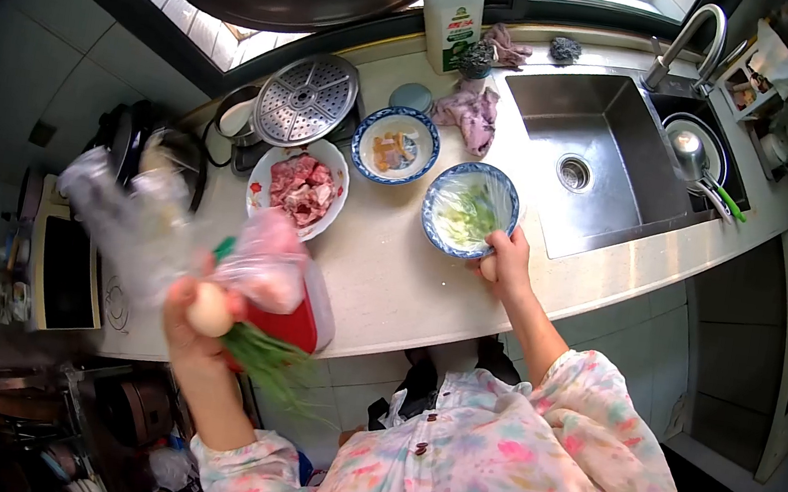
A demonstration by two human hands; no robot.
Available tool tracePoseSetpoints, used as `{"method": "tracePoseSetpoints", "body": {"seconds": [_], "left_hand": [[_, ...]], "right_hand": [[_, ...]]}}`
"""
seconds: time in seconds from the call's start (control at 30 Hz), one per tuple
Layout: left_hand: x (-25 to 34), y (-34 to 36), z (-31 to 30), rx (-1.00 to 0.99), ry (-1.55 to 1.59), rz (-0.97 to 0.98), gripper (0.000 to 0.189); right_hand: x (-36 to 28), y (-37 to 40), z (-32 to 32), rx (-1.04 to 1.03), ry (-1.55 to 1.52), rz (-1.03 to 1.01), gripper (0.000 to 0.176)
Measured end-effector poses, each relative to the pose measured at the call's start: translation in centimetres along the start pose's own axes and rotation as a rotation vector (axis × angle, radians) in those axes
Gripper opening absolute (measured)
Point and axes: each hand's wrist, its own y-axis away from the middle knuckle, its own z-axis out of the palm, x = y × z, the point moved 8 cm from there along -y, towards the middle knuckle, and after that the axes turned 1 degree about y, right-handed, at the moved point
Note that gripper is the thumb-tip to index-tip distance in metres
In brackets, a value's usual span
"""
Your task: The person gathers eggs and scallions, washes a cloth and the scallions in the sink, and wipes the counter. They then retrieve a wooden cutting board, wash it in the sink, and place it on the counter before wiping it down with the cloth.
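Note:
An egg [210,310] is held in my left hand [187,323], whose fingers curl round it. Green stalks like scallions [272,362] hang beside that hand, and a clear plastic bag with pale pink contents [266,263] is close by; motion smears this area. My right hand [512,266] grips the near rim of a blue-and-white bowl [429,228]. Cling film covers the chopped greens [465,208] in it. Under these fingers shows a rounded, pale brown thing [489,266], resembling an egg.
Raw meat [301,190] fills a white bowl behind my left hand. Another patterned bowl [360,153] holds yellowish pieces. A perforated steamer plate [306,98], soap bottle [451,18] and pink cloth [470,114] stand further back. The sink [617,167] lies right; a red container [303,319] left.

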Motion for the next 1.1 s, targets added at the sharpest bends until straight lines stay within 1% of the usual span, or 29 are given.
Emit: {"method": "tracePoseSetpoints", "body": {"seconds": [0.03,0.07,0.1,0.17,0.2,0.23,0.27,0.33,0.4,0.43,0.47,0.53,0.57,0.63,0.67,0.7,0.8,0.83,0.93,0.97,1.07,1.1], "left_hand": [[-1.5,-0.5,1.6,0.073,-0.041,-0.002,0.072],[-3.7,-1.5,3.6,-0.063,-0.058,-0.106,0.066],[-6.6,-2.8,3.7,-0.078,-0.059,-0.164,0.060],[-10.2,-3.7,7.7,-0.077,-0.066,-0.267,0.051],[-12.1,-5.3,7.7,-0.124,-0.219,-0.214,0.046],[-12.4,-5.6,10.4,-0.191,-0.331,-0.059,0.052],[-13.2,-6.0,11.8,-0.255,-0.389,-0.016,0.049],[-14.6,-5.9,15.0,-0.313,-0.522,0.003,0.042],[-17.8,-7.0,13.6,-0.279,-0.586,-0.080,0.040],[-19.3,-7.7,12.5,-0.261,-0.619,-0.119,0.038],[-20.0,-8.5,11.6,-0.250,-0.600,-0.049,0.038],[-21.3,-9.5,9.8,-0.219,-0.562,0.084,0.037],[-21.7,-9.5,9.5,-0.166,-0.487,0.026,0.037],[-22.0,-9.2,9.0,-0.058,-0.337,-0.085,0.037],[-22.2,-8.9,8.9,-0.064,-0.288,-0.138,0.037],[-22.3,-8.7,8.8,-0.072,-0.238,-0.189,0.037],[-22.2,-8.1,8.1,-0.072,-0.117,-0.283,0.039],[-22.1,-7.9,7.7,-0.065,-0.081,-0.304,0.040],[-22.2,-7.5,5.6,0.094,-0.170,-0.320,0.038],[-21.9,-7.6,5.0,0.114,-0.201,-0.224,0.038],[-20.9,-7.8,3.6,0.173,-0.284,0.034,0.037],[-20.3,-7.9,3.3,0.193,-0.305,0.103,0.038]], "right_hand": [[-0.6,-0.2,-0.3,0.002,0.025,0.012,0.026],[-1.1,-0.4,-0.6,0.004,0.050,0.026,0.023],[-0.9,-1.0,-1.4,-0.004,0.081,0.035,0.023],[-1.4,-2.0,-1.8,-0.024,0.133,0.048,0.022],[-1.1,-2.5,-2.5,-0.029,0.181,0.058,0.023],[-1.1,-2.9,-2.7,-0.035,0.226,0.067,0.024],[-1.2,-3.3,-2.8,-0.042,0.271,0.073,0.025],[-0.3,-5.2,-4.3,-0.039,0.432,-0.029,0.027],[-0.8,-5.1,-4.9,-0.008,0.478,-0.067,0.028],[-1.4,-4.3,-5.2,0.023,0.442,-0.055,0.028],[-2.3,-3.0,-5.2,0.053,0.404,-0.043,0.028],[-3.6,-0.7,-6.1,0.096,0.427,-0.081,0.028],[-3.6,0.2,-6.5,0.116,0.442,-0.100,0.028],[-3.0,1.8,-4.8,-0.038,0.697,-0.406,0.029],[-3.4,3.1,-3.2,-0.117,0.818,-0.563,0.030],[-2.9,4.0,-1.8,-0.231,0.848,-0.496,0.026],[-1.0,5.1,2.3,-0.383,1.105,-0.814,0.021],[-0.6,5.3,3.5,-0.403,1.151,-0.911,0.016],[0.8,4.8,5.5,-0.382,1.273,-0.997,0.014],[0.8,4.7,6.0,-0.372,1.278,-1.034,0.013],[1.5,4.1,7.2,-0.346,1.306,-1.039,0.015],[1.8,3.8,7.5,-0.350,1.295,-1.013,0.019]]}}
